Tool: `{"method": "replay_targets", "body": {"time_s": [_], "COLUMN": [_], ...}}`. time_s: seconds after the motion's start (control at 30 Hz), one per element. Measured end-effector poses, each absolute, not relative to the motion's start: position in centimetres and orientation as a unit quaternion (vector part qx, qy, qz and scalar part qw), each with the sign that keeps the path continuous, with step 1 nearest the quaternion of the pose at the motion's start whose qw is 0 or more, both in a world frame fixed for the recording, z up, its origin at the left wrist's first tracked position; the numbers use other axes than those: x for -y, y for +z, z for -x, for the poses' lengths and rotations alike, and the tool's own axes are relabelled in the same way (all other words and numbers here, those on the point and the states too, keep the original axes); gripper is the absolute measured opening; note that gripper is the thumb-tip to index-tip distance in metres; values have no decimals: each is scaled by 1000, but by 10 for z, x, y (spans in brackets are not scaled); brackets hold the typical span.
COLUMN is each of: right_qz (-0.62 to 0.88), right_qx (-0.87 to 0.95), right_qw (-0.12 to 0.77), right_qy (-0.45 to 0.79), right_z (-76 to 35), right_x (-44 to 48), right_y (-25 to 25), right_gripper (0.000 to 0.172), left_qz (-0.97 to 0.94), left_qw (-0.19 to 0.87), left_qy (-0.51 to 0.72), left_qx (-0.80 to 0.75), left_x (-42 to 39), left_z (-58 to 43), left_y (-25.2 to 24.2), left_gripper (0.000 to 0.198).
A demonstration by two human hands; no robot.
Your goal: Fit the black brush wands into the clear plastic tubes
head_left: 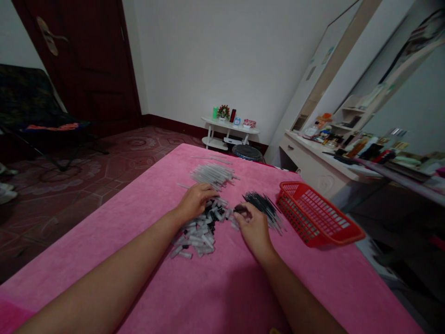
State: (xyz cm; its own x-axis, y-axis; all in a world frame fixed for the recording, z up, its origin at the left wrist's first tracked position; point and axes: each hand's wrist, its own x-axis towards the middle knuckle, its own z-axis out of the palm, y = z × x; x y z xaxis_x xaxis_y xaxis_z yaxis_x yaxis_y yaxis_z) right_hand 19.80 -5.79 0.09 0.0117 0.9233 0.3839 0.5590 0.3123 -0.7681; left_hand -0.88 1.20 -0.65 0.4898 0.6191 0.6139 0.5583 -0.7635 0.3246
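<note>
My left hand rests palm down on a heap of small clear and black pen caps on the pink cloth, its fingers curled into the heap. My right hand is closed in a pinch on a small dark piece at the heap's right edge. A bundle of thin black refills lies just beyond the right hand. A pile of clear pen tubes lies beyond the left hand.
A red plastic basket stands at the right on the pink-covered table. Beyond are a white low shelf, a dressing table with bottles, a dark door and a folding chair.
</note>
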Motion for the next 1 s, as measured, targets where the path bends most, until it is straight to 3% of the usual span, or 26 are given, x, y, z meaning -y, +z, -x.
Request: {"method": "replay_targets", "body": {"time_s": [0.77, 1.0], "right_qz": [551, 548], "right_qx": [648, 638], "right_qw": [478, 487], "right_qy": [220, 235], "right_z": [-198, -197], "right_x": [55, 58], "right_y": [0, 0], "right_gripper": [13, 10], "left_qz": [-890, -896], "left_qw": [55, 58], "left_qy": [328, 317], "left_qx": [-312, -307], "left_x": [0, 0], "left_z": [0, -1], "left_y": [1, 0], "left_gripper": [41, 35]}}
